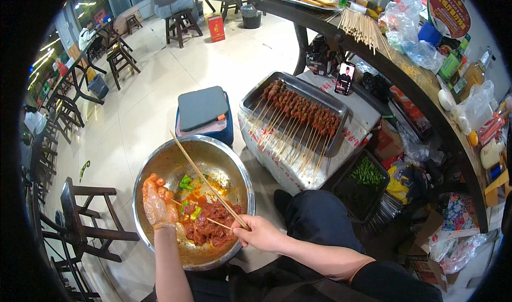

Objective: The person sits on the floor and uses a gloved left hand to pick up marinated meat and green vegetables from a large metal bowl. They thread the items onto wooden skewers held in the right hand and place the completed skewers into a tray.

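A large steel bowl (141, 226) in front of me holds red marinated meat (212, 222) and a few green pepper pieces (186, 182). My left hand (160, 204), in a clear plastic glove smeared orange, is inside the bowl at its left side, fingers curled; whether it holds anything is hard to see. My bare right hand (256, 232), at the bowl's right rim, grips several bamboo skewers (208, 182); most slant up and left over the bowl, and one thin skewer points left above the meat. Beyond, a steel tray (344, 140) carries a row of loaded meat skewers (300, 106).
The tray rests on a white box (272, 158) beside a propped phone (345, 78). A dark tray (340, 190) with chopped green peppers (367, 170) is low on the right. A cushioned stool (204, 110) stands behind the bowl. Loose skewers (364, 28) lie on the counter (424, 82).
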The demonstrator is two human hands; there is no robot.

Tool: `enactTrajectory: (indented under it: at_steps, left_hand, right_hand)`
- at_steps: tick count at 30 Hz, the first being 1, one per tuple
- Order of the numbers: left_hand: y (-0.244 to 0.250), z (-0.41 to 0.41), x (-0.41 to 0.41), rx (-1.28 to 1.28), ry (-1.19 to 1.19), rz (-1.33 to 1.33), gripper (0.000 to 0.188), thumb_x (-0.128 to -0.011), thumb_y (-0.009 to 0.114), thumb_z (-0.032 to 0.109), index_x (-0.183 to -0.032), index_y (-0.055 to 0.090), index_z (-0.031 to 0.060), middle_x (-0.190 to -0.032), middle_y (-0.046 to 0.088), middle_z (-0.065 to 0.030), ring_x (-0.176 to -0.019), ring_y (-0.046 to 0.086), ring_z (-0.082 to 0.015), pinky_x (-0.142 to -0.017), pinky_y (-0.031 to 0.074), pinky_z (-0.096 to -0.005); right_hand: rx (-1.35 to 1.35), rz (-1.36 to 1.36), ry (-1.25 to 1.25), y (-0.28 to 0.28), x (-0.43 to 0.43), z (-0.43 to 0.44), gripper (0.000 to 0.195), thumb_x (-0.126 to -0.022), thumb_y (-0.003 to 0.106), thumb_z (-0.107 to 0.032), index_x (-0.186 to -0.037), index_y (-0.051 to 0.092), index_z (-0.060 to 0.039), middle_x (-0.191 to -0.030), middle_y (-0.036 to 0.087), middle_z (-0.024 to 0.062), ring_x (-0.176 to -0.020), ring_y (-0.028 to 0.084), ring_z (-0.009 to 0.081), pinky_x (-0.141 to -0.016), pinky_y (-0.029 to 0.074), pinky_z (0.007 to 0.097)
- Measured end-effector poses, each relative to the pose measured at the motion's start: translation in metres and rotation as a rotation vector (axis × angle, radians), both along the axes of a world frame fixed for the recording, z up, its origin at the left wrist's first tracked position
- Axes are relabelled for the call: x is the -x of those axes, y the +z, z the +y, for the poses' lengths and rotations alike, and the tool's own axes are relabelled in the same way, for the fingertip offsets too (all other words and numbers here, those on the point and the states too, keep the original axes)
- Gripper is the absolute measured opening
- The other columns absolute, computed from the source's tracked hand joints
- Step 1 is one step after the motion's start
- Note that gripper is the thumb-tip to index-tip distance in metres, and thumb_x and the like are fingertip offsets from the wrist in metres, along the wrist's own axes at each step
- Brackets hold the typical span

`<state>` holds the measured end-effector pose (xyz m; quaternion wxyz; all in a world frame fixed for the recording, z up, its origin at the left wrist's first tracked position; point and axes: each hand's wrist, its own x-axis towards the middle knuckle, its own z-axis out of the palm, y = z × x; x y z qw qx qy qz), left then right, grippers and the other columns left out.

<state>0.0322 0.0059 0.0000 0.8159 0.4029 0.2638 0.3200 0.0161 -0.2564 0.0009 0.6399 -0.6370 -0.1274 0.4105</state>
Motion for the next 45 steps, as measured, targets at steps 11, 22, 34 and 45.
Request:
enactTrajectory:
  at_steps: [11, 22, 34, 45]
  left_hand:
    - [0.005, -0.005, -0.003, 0.115, -0.017, 0.014, 0.017, -0.094, 0.051, 0.016, -0.101, 0.056, 0.0018, -0.075, 0.053, -0.0033, -0.052, 0.04, -0.0045, -0.041, 0.034, -0.0162]
    - [0.001, 0.004, -0.002, 0.306, -0.045, -0.067, 0.014, -0.093, 0.052, 0.015, -0.098, 0.052, 0.0031, -0.07, 0.049, -0.003, -0.048, 0.035, -0.0071, -0.04, 0.032, -0.0192]
    - [0.001, 0.009, -0.001, 0.363, -0.048, -0.051, 0.013, -0.093, 0.049, 0.017, -0.098, 0.052, 0.0047, -0.069, 0.047, -0.0003, -0.046, 0.029, -0.0078, -0.04, 0.028, -0.0206]
    - [0.03, -0.008, -0.006, 0.414, 0.017, -0.064, 0.015, -0.094, 0.05, 0.015, -0.102, 0.052, 0.0021, -0.078, 0.054, -0.0063, -0.051, 0.036, -0.0055, -0.042, 0.032, -0.0171]
  right_hand:
    - [-0.095, 0.385, 0.063, 0.0, -0.005, -0.001, 0.01, -0.092, 0.052, -0.014, -0.093, 0.056, -0.0054, -0.062, 0.05, -0.0033, -0.049, 0.041, 0.0033, -0.045, 0.029, 0.019]
    - [-0.165, 0.211, -0.056, -0.015, 0.012, 0.014, 0.01, -0.093, 0.05, -0.012, -0.098, 0.053, -0.0033, -0.062, 0.051, -0.0002, -0.043, 0.032, 0.0034, -0.037, 0.022, 0.0191]
    - [-0.057, -0.131, -0.082, -0.015, 0.017, 0.017, 0.01, -0.094, 0.05, -0.011, -0.097, 0.053, -0.0035, -0.061, 0.05, -0.0013, -0.045, 0.033, 0.003, -0.039, 0.024, 0.0185]
    - [-0.189, 0.456, 0.029, -0.002, 0.002, 0.011, 0.009, -0.093, 0.051, -0.012, -0.098, 0.055, -0.0048, -0.061, 0.051, -0.0013, -0.045, 0.033, 0.0029, -0.039, 0.022, 0.0182]
